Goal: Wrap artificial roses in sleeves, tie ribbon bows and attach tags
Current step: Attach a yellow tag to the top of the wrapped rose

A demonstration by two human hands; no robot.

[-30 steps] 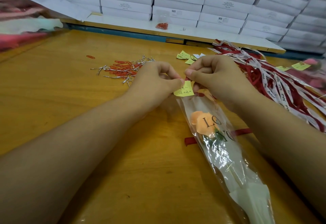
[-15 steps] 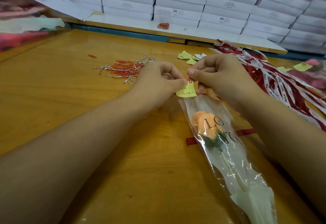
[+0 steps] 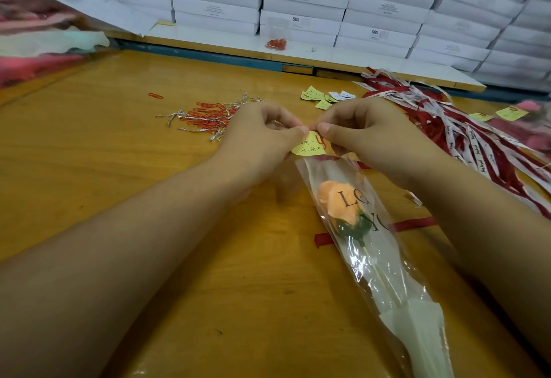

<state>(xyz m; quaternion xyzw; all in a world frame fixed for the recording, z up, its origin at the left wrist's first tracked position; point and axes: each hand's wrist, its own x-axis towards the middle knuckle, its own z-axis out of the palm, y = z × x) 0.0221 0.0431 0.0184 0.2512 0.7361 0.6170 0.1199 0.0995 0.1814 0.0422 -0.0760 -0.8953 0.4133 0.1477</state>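
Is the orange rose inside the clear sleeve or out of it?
Inside. The rose bloom and stem show through the printed sleeve, which lies on the table.

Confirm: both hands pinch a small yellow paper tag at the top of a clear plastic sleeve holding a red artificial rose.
Not red: the head view shows an orange artificial rose in the clear plastic sleeve. Left hand and right hand pinch the small yellow paper tag.

Left hand and right hand meet, pinching one yellow tag.
Bare forearms reach in from 8 and 4 o'clock, converging just toward 12 from centre. Both hands' fingers are curled; the thumb tips nearly touch at the tag's top edge.
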